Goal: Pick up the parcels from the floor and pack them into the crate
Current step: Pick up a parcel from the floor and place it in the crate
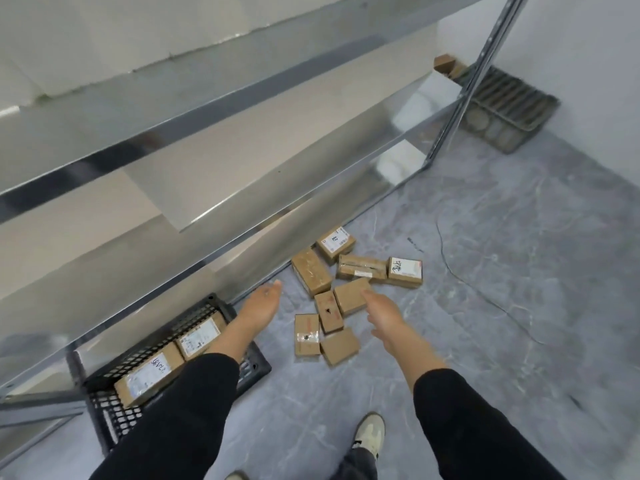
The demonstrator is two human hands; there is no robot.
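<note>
Several small brown cardboard parcels (349, 294) lie scattered on the grey floor beside the shelf's foot. A black mesh crate (114, 410) stands at lower left under the shelf, with two labelled parcels (152, 374) inside. My left hand (261, 304) reaches forward above the crate's far corner, fingers straight, holding nothing. My right hand (382, 315) stretches over the pile, its fingers straight and just above a plain parcel (348, 295), holding nothing. Both arms wear black sleeves.
A metal shelving rack (207, 140) runs diagonally across the left and top. A grey grated tray (509, 105) leans at the far right corner near another box (445, 64). A thin cable (467, 282) trails on the floor. My shoe (369, 429) shows at the bottom.
</note>
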